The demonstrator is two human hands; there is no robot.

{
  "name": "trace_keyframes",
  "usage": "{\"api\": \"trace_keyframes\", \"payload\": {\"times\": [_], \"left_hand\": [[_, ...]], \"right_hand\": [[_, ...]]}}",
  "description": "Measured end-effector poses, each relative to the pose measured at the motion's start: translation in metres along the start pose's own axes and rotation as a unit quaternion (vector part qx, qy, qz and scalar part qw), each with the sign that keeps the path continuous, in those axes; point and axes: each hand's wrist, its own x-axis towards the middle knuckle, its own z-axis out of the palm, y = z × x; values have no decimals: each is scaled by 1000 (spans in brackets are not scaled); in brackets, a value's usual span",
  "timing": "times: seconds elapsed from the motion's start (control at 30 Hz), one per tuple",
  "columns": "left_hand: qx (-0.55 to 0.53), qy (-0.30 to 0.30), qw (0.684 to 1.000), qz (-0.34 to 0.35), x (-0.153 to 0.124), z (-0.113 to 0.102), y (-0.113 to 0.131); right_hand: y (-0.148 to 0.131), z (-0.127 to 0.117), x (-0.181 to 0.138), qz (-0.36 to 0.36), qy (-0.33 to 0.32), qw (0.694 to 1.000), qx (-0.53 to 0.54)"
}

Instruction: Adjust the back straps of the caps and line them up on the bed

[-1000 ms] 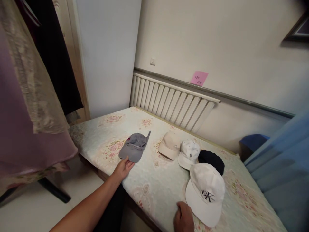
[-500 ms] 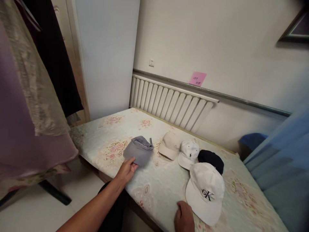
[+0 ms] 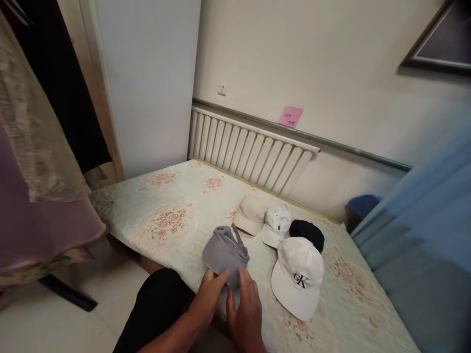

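Note:
A grey cap (image 3: 224, 252) with a loose back strap is held just over the near edge of the bed, its brim towards me. My left hand (image 3: 209, 296) pinches the brim, thumb on top. At the brim's right side is my right hand (image 3: 246, 306), its fingers closed on the edge. To the right, on the flowered bed cover, sit a white cap (image 3: 300, 277) with black letters, a black cap (image 3: 308, 234), a smaller white cap (image 3: 276, 225) with a little dark logo and a beige cap (image 3: 250, 214).
The flowered bed (image 3: 147, 206) reaches to a white radiator (image 3: 243, 152) along the wall. A pale cabinet (image 3: 147, 88) stands at the back left, with hanging clothes (image 3: 47, 147) in front. A blue curtain (image 3: 408, 235) hangs on the right. My knee (image 3: 158, 304) is by the bed edge.
The grey cap has come nearer and to the right in my left hand. My right hand has moved left from beside the lettered white cap and taken hold of the grey cap's brim.

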Motion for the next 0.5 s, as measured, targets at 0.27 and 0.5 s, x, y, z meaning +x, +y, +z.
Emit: {"api": "trace_keyframes", "payload": {"times": [0.27, 0.5], "left_hand": [[33, -118, 992, -1, -9, 8, -11], [34, -97, 994, -41, 8, -10, -13]], "right_hand": [[9, -7, 8, 29, -20, 998, -50], [2, -29, 8, 13, 14, 999, -44]]}}
